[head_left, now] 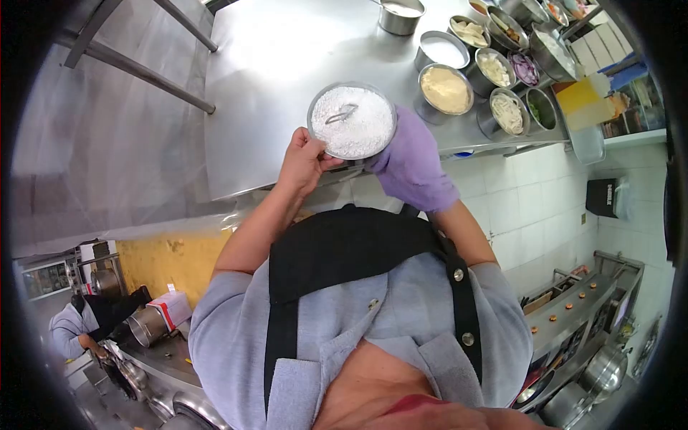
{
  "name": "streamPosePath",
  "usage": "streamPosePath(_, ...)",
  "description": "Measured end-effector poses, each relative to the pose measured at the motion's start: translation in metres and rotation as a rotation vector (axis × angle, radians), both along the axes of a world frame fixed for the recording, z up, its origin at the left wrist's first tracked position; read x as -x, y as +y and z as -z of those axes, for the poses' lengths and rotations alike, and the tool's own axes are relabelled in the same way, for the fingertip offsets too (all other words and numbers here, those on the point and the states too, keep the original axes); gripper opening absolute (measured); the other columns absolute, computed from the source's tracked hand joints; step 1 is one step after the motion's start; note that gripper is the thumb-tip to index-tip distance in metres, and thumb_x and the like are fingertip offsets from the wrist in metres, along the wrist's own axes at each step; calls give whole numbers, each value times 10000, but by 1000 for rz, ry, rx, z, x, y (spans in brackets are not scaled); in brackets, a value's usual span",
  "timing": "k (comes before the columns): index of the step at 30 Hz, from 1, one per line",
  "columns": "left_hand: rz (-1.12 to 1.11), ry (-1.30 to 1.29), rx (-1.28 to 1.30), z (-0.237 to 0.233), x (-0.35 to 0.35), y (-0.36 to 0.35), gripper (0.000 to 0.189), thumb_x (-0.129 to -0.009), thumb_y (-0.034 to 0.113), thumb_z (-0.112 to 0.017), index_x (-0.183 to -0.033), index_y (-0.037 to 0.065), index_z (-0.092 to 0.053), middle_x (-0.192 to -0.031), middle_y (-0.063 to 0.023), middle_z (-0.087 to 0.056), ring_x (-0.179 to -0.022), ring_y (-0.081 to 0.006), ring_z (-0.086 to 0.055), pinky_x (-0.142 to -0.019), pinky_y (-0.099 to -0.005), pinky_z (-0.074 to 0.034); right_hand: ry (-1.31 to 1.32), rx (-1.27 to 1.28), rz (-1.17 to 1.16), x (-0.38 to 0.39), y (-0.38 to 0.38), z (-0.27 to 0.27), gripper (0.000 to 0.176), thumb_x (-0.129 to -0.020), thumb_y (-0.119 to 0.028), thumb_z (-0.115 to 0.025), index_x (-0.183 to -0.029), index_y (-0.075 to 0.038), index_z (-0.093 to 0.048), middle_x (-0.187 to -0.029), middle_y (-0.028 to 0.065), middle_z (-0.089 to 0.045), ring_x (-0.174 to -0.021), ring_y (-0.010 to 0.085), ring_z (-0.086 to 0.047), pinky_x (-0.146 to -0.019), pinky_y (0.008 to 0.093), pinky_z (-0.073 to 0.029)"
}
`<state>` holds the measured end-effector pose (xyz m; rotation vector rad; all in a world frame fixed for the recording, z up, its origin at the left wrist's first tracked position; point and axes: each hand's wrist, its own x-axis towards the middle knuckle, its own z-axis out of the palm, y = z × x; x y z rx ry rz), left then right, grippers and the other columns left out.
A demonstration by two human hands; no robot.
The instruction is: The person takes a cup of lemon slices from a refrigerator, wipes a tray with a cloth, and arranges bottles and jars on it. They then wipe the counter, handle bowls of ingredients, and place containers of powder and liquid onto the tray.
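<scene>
A round metal container of white powder (358, 140) is held over the front edge of the steel table (279, 79). A small metal utensil (342, 114) lies on the powder. My left hand (307, 160) is bare, its thumb and fingers pinching the container's left rim. On the other side, my right hand (412, 161) is wrapped in a purple cloth or mitt and pressed against the container's right side; its fingers are hidden inside.
Several metal containers stand at the table's right, among them one of beige powder (446, 89) and one of white strips (507, 115). A metal pot (401, 18) stands at the back. A co-worker (74, 326) is at lower left; a stove (573, 315) is at lower right.
</scene>
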<state>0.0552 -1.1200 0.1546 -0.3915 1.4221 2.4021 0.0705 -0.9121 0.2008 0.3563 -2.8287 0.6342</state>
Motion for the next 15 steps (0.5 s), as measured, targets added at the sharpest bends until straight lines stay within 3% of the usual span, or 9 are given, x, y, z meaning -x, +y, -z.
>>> streamPosePath(8,-204,20,-143,11,-13,34,221,-840,-27,-472,-944,71,-303,-879,-86,-494,-739,-151,-548,-787,-400,-568,-41,-117,566,3,-45,48,339,-853,-24,-502,-1189,1,-477,-1064,121,-583,-1019,221,-582,-816,284,-468)
streamPosePath(10,-198,6,-143,10,-12,34,221,-837,-31,-468,-944,69,-302,-876,-87,-490,-728,-151,-545,-784,-400,-568,-33,37,454,4,-48,64,323,-868,-55,-494,-1186,0,-470,-1052,118,-581,-1052,220,-555,-815,309,-466)
streamPosePath(15,-137,-24,-72,5,-5,20,218,-815,-40,-468,-935,59,-314,-860,-87,-481,-713,-155,-538,-752,-387,-581,307,633,156,21,-41,104,294,-863,-98,-514,-1141,-7,-483,-1042,117,-580,-1029,242,-556,-809,331,-465)
